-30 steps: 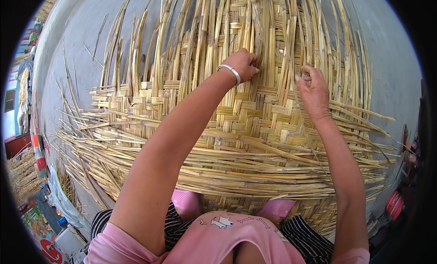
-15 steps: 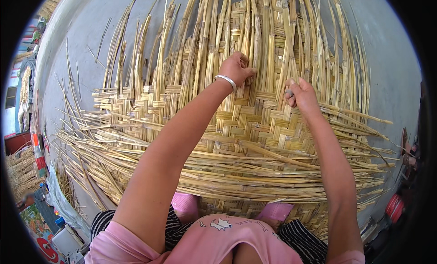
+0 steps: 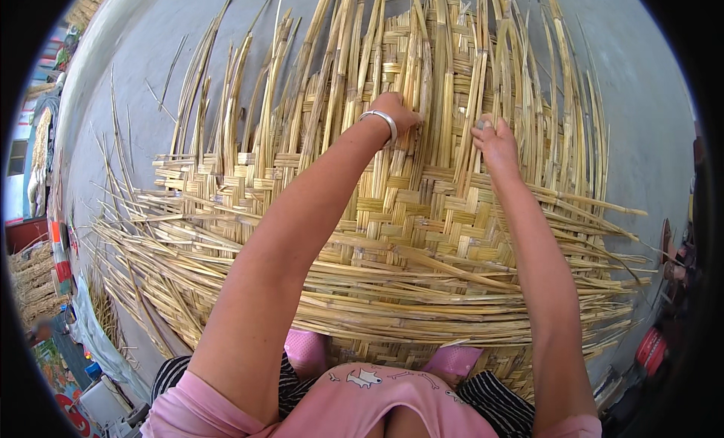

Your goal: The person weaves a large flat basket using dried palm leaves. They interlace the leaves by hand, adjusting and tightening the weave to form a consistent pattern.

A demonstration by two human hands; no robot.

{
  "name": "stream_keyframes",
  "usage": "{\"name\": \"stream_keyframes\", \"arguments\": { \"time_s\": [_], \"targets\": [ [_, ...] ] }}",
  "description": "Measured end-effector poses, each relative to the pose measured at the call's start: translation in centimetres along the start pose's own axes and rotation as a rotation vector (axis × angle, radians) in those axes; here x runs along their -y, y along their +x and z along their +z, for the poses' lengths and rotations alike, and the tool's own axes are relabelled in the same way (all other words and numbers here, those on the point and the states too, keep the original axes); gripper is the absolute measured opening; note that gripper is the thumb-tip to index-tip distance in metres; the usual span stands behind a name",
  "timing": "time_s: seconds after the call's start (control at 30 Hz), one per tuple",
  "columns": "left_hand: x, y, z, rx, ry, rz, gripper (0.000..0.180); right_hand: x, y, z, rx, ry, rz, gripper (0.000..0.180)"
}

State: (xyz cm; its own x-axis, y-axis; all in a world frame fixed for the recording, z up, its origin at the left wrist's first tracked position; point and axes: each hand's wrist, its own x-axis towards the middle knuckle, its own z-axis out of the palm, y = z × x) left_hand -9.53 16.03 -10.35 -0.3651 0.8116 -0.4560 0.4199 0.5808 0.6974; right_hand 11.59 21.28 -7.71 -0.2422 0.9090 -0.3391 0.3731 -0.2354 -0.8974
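A half-woven mat of split reed strips (image 3: 403,204) spreads in front of me, woven in a twill pattern in the middle. My left hand (image 3: 393,112), with a silver bangle on its wrist, is closed around upright reed strips (image 3: 413,76) at the mat's centre; its fingertips are partly hidden. To its right, my right hand (image 3: 496,140), wearing a ring, has its fingers bent and pinched on a long reed strip (image 3: 478,91). Loose strip ends fan out toward the far edge, past both hands.
A thick band of loose crosswise strips (image 3: 392,295) lies between the weave and my body. Grey concrete floor (image 3: 641,121) surrounds the mat. Straw bundles (image 3: 36,283) stand at the far left, and a red object (image 3: 651,350) lies at the right.
My right hand has moved slightly farther out, and the strip beside it has shifted in among the other upright strips. My left hand stays nearly in place, turned a little.
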Motion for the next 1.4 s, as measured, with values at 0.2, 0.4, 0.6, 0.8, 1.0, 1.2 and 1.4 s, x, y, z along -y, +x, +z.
{"name": "stream_keyframes", "arguments": {
  "time_s": [0.2,0.4,0.6,0.8,1.0,1.2,1.4],
  "targets": [
    [-0.2,-1.0,-0.7,0.167,-0.347,-0.028,0.020,1.6,0.3,-0.3,-0.018,-0.216,0.001,0.028],
    [-1.5,-2.9,-0.5,0.032,-0.132,0.138,0.022,-0.9,1.9,0.7,-0.010,-0.385,-0.184,0.028],
    [-0.5,-2.1,-0.3,0.051,-0.372,0.038,0.023,1.5,1.5,2.4,0.092,-0.199,0.088,0.029],
    [0.8,-1.6,-0.3,0.223,-0.697,-0.046,0.024,2.0,2.2,1.8,0.118,0.028,0.244,0.034],
    [0.7,-1.7,-0.9,0.237,-0.728,-0.106,0.020,1.7,1.0,1.2,0.067,0.324,0.219,0.030],
    [-1.3,-2.9,-2.8,0.317,-1.184,-0.197,0.024,2.1,1.1,0.3,0.103,0.307,0.237,0.029],
    [-1.8,-2.4,-2.7,0.232,-1.146,-0.332,0.018,2.8,1.8,0.4,0.208,0.159,0.283,0.029]
  ]
}}
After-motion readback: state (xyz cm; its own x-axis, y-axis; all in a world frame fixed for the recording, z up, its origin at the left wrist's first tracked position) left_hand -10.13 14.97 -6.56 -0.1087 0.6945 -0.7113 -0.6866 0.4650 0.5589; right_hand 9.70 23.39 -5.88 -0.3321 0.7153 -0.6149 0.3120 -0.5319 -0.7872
